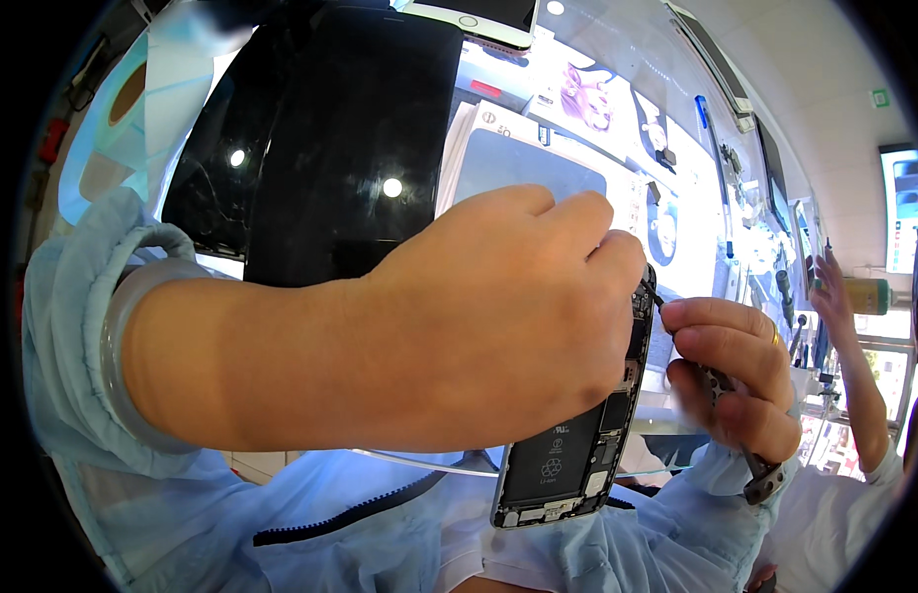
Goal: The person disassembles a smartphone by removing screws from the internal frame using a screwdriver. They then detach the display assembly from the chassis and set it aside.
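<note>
An opened smartphone (568, 465) stands tilted, its black battery and small metal parts bare. My left hand (518, 316) reaches across the middle, back toward me, its fingers curled round the phone's upper part; the fingertips are hidden behind the hand. On the right, my right hand (736, 366) pinches dark tweezers (716, 383) with holes along the grip. Their thin tip meets the phone's top right edge, beside my left knuckles. What the tip touches there is too small to make out.
Large black glossy panels (350, 128) lie beyond my left forearm. Further off are a white phone (479, 20), lit printed pictures (587, 94), a blue pen (714, 148) and a roll of tape (128, 94). At the far right, another person's raised hand (830, 292) shows.
</note>
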The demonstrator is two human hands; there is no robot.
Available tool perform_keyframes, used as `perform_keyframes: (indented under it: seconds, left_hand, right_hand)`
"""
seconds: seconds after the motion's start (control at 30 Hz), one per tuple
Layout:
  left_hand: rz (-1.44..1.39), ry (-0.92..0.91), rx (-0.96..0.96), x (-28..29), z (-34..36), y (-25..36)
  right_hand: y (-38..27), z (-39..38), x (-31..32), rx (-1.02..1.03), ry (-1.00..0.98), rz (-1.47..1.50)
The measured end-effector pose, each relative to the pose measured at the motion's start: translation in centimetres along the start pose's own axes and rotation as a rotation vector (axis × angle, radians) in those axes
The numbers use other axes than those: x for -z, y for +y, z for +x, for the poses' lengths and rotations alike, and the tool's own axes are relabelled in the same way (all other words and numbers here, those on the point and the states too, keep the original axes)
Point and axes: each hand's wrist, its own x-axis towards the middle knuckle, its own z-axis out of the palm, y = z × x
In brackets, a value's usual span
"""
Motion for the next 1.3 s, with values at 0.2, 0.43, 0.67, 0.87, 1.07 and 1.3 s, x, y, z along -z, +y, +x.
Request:
perform_keyframes:
  seconds: [0.2, 0.43, 0.67, 0.87, 1.07, 1.3]
  left_hand:
    - [0.008, -0.018, -0.001, 0.0, 0.0, -0.1]
    - [-0.03, -0.011, 0.01, 0.1, 0.0, -0.3]
    - [-0.075, -0.027, -0.024, -0.1, 0.3, -0.9]
    - [-0.067, -0.089, -0.012, 0.5, 0.4, -0.9]
    - [-0.052, -0.099, -0.01, 0.6, 0.4, -0.7]
    - [-0.042, -0.093, -0.017, 0.8, 0.6, -0.5]
  right_hand:
    - [0.0, -0.1, -0.2, -0.02, 0.024, 0.007]
    - [0.1, 0.0, -0.2, 0.013, 0.027, 0.035]
    - [0.4, 0.0, -0.2, 0.022, 0.035, 0.031]
    - [0.0, 0.1, 0.7, -0.049, 0.002, 0.017]
    - [0.6, 0.0, 1.5, -0.156, -0.024, 0.114]
    - [1.9, -0.3, 2.0, -0.193, -0.001, 0.179]
